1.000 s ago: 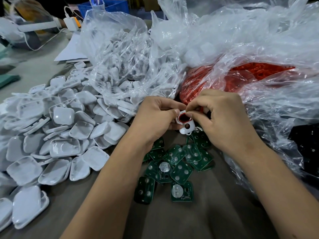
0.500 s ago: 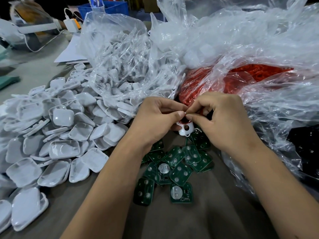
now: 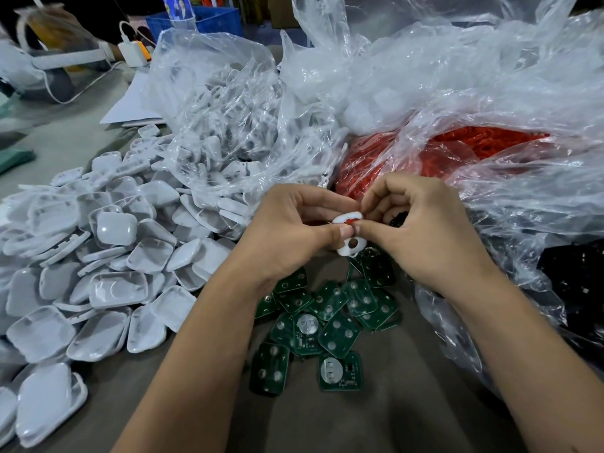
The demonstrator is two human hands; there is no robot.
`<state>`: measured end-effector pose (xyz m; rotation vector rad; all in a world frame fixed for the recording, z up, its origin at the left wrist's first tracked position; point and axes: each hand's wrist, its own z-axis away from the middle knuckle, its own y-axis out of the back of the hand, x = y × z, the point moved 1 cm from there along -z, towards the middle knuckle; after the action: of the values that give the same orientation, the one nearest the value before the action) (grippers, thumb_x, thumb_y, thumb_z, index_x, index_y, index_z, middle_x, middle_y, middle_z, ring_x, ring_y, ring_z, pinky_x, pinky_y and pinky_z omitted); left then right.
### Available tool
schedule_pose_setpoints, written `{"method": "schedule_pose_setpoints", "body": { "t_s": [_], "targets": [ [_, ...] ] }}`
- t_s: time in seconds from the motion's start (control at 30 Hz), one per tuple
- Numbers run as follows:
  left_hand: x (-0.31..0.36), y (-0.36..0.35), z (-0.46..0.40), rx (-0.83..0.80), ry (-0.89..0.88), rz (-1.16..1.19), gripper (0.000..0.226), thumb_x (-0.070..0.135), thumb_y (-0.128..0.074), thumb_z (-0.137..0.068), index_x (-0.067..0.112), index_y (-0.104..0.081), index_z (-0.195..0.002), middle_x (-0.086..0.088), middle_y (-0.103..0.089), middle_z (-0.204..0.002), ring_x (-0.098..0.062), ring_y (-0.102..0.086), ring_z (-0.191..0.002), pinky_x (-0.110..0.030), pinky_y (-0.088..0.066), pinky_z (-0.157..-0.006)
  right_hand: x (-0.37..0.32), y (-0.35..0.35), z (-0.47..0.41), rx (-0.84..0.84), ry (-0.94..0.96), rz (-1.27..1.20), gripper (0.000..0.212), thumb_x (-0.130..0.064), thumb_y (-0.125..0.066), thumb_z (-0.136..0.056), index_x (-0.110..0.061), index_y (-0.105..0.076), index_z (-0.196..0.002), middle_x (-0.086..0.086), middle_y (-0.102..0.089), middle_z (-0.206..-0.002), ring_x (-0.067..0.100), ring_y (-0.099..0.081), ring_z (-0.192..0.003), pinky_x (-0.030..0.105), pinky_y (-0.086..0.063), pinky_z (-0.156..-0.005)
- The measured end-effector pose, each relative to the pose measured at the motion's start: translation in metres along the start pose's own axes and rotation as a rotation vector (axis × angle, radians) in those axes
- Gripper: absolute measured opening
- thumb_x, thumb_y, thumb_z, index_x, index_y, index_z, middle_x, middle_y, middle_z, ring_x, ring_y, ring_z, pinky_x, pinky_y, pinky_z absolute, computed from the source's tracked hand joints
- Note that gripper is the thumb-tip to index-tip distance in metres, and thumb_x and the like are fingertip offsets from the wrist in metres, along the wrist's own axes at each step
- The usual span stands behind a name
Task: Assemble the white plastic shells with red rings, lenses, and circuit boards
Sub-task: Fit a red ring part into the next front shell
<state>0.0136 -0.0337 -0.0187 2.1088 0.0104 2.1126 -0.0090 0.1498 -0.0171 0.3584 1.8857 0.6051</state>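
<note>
My left hand [image 3: 294,230] and my right hand [image 3: 421,230] meet above the table's middle and both grip one small white plastic shell [image 3: 349,248]. A red ring [image 3: 351,221] shows in the shell's upper part, and both thumbs press side by side on it. A round hole shows in the shell's lower end. Below the hands lies a heap of green circuit boards [image 3: 330,318]. A clear bag of red rings [image 3: 457,148] sits just behind my right hand.
Loose white shells [image 3: 108,256] are piled across the left of the table. Behind them a clear bag [image 3: 222,119] holds more white parts. Black parts in plastic [image 3: 575,289] lie at the right edge. A blue crate [image 3: 209,19] and a charger sit at the back.
The thumbs have closed together over the red ring, covering most of it. The shell has tipped slightly, and both hands stay in the same place.
</note>
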Motion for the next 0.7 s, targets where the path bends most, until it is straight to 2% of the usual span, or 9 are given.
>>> {"method": "schedule_pose_setpoints", "body": {
  "t_s": [0.13,0.23,0.33,0.37,0.47,0.57,0.63,0.7],
  "targets": [
    [-0.002,0.000,-0.001,0.033,-0.003,0.001,0.025,-0.005,-0.080,-0.083,0.006,-0.078,-0.105,-0.009,-0.080,-0.090,-0.024,-0.078,-0.083,-0.030,-0.062,-0.072,-0.002,-0.001,0.000,0.043,0.031,0.020,0.022,-0.018,-0.091,-0.077,-0.023,-0.070,-0.080,-0.010,-0.070,-0.071,0.006,-0.068,-0.069,0.016,-0.054,-0.061],
    [-0.004,-0.002,-0.002,0.129,-0.007,0.050,0.024,-0.002,-0.083,-0.080,0.008,-0.078,-0.102,-0.007,-0.080,-0.086,-0.016,-0.077,-0.075,-0.019,-0.057,-0.064,-0.001,-0.002,-0.001,0.062,0.038,-0.004,0.015,-0.018,-0.086,-0.084,-0.024,-0.071,-0.082,-0.009,-0.070,-0.071,0.007,-0.068,-0.067,0.020,-0.055,-0.060],
    [-0.007,-0.007,-0.003,0.241,-0.041,0.132,0.027,-0.002,-0.086,-0.075,0.008,-0.076,-0.099,-0.009,-0.080,-0.085,-0.024,-0.078,-0.077,-0.025,-0.060,-0.066,0.003,-0.006,-0.002,0.053,0.002,-0.024,0.010,-0.025,-0.077,-0.093,-0.025,-0.074,-0.084,-0.002,-0.071,-0.070,0.017,-0.067,-0.065,0.038,-0.057,-0.063],
    [-0.008,-0.010,-0.004,0.272,-0.053,0.149,0.029,-0.002,-0.087,-0.074,0.008,-0.076,-0.099,-0.010,-0.080,-0.086,-0.025,-0.078,-0.079,-0.031,-0.062,-0.069,0.005,-0.006,-0.003,0.052,-0.008,-0.044,0.010,-0.025,-0.076,-0.094,-0.025,-0.075,-0.084,0.000,-0.071,-0.069,0.020,-0.067,-0.065,0.038,-0.057,-0.062],
    [-0.010,-0.017,-0.005,0.328,-0.114,0.146,0.031,-0.003,-0.089,-0.073,0.010,-0.074,-0.097,-0.010,-0.079,-0.086,-0.026,-0.078,-0.082,-0.038,-0.063,-0.077,0.004,-0.006,-0.002,0.072,-0.039,-0.160,0.011,-0.023,-0.077,-0.094,-0.030,-0.081,-0.086,-0.006,-0.076,-0.073,0.013,-0.072,-0.069,0.027,-0.060,-0.063],
    [-0.010,-0.019,-0.006,0.339,-0.142,0.176,0.025,0.000,-0.088,-0.076,0.009,-0.075,-0.096,-0.011,-0.079,-0.083,-0.028,-0.078,-0.081,-0.038,-0.064,-0.077,0.005,-0.003,-0.002,0.104,-0.053,-0.268,0.010,-0.023,-0.079,-0.092,-0.032,-0.081,-0.089,-0.010,-0.076,-0.073,0.010,-0.073,-0.068,0.020,-0.058,-0.062],
    [-0.008,-0.018,-0.005,0.344,-0.103,0.291,0.020,0.000,-0.085,-0.079,0.004,-0.076,-0.096,-0.014,-0.078,-0.083,-0.026,-0.078,-0.077,-0.031,-0.063,-0.072,0.006,-0.003,-0.002,0.126,-0.010,-0.223,0.008,-0.025,-0.083,-0.089,-0.030,-0.081,-0.094,-0.012,-0.064,-0.059,0.005,-0.056,-0.051,0.017,-0.047,-0.051],
    [-0.006,-0.016,-0.004,0.347,-0.026,0.415,0.022,0.006,-0.085,-0.076,0.002,-0.076,-0.096,-0.016,-0.078,-0.087,-0.022,-0.076,-0.077,-0.025,-0.060,-0.067,0.004,-0.005,-0.001,0.117,0.036,-0.155,0.020,-0.025,-0.087,-0.085,-0.030,-0.080,-0.102,-0.012,-0.051,-0.053,0.003,-0.043,-0.047,0.013,-0.037,-0.049]
  ]
}}
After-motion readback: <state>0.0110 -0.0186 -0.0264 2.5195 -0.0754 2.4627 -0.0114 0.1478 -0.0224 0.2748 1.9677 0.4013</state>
